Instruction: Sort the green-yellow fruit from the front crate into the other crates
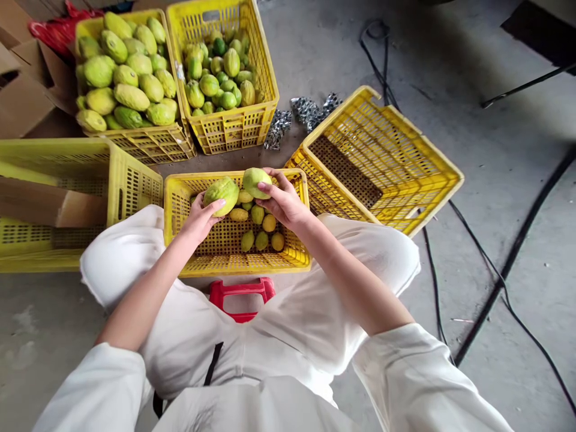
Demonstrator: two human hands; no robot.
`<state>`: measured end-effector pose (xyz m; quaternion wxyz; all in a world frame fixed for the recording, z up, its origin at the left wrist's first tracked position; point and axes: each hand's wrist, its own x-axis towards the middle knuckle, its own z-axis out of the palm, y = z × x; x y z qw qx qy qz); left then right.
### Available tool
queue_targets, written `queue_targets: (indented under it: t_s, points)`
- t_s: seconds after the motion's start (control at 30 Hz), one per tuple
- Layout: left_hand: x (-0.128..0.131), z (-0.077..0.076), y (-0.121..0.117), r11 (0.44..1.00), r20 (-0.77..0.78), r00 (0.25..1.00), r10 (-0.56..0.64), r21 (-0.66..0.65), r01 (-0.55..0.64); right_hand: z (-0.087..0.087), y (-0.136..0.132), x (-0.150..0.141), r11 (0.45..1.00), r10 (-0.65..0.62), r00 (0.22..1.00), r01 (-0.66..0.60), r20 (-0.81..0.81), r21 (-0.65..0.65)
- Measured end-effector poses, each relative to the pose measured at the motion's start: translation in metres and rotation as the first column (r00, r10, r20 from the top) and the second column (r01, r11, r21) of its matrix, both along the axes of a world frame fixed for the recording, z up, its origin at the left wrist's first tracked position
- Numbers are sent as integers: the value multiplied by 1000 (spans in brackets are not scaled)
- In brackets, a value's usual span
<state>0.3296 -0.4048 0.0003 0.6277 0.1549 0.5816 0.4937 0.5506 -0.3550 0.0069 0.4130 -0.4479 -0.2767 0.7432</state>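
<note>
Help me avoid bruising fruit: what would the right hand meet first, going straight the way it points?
The right hand, with its held fruit, would likely meet the green fruit in the left hand first, though depth is unclear.

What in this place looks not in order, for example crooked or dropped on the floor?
The right-hand yellow crate sits askew, turned at an angle to the others. Shiny silver shreds lie loose on the floor, perhaps stray waste.

Likely produce storeroom: concrete floor (472,138), crates (234,133) of fruit (130,96).
</note>
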Motion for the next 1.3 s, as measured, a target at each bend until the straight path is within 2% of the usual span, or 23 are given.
queue_targets:
  t_s: [0.2, 0.5, 0.67, 0.87, 1.07, 1.17, 1.3]
  points:
    - [0, -2, 1, 1000, -41, 999, 14, 6, -13, -5, 4, 0, 999, -25, 998, 22, 56, 50]
    - [3, -8, -3, 998, -31, 999, -41, 50, 42, 1, 1, 1, 994, 90, 994, -93, 54, 61]
    - [1, -7, -3, 996, -2, 999, -54, 69, 54, 1, 0, -2, 998, 47, 999, -48, 27, 46]
    - [-8, -13, 0, 997, 15, 999, -30, 67, 29, 3, -1, -2, 991, 109, 991, -114, 78, 67]
    - [-2, -5, 0, 999, 19, 1000, 21, 38, -22, 4, -2, -1, 985, 160, 980, -166, 115, 42]
    - [0, -2, 0, 999, 22, 999, 30, 23, -31, 0, -3, -1, 990, 138, 987, -140, 85, 20]
    - [0, 0, 1, 999, 14, 1000, -16, 37, 16, -3, -2, -1, 995, 98, 990, -101, 98, 24]
